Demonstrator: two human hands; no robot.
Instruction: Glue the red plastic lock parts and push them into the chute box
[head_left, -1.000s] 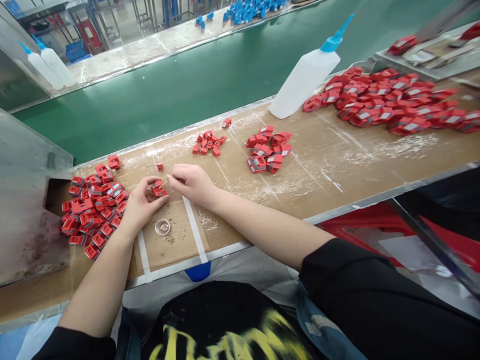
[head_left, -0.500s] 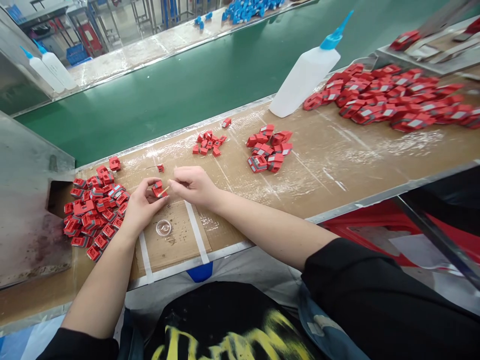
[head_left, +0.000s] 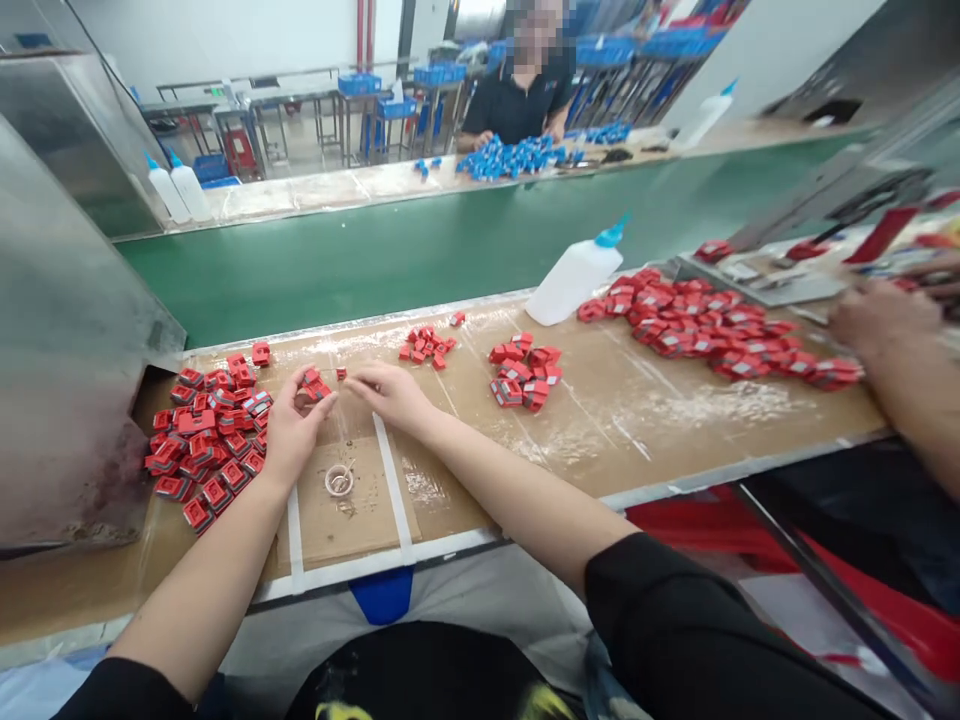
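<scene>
Just on the near side of the hands, a small clear cup point(head_left: 339, 493) holds a thin stick point(head_left: 346, 470); beyond the right hand point(head_left: 388, 393) sits a white bottle point(head_left: 568, 286), its contents unclear. The left hand point(head_left: 292, 428) pinches a red piece point(head_left: 316, 387). I can't tell whether the right, fingers bent beside a tiny red part point(head_left: 341, 374), grips anything. Beneath both runs a brown tabletop point(head_left: 600, 430), with a green belt point(head_left: 337, 260) beyond.

Red block point(head_left: 315, 387) (tilted) sits in the left grip point(head_left: 296, 425), a smaller red piece point(head_left: 341, 373) nearby

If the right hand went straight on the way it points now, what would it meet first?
Probably the small red block-shaped piece by the right hand; depth makes actual contact unclear.
</scene>
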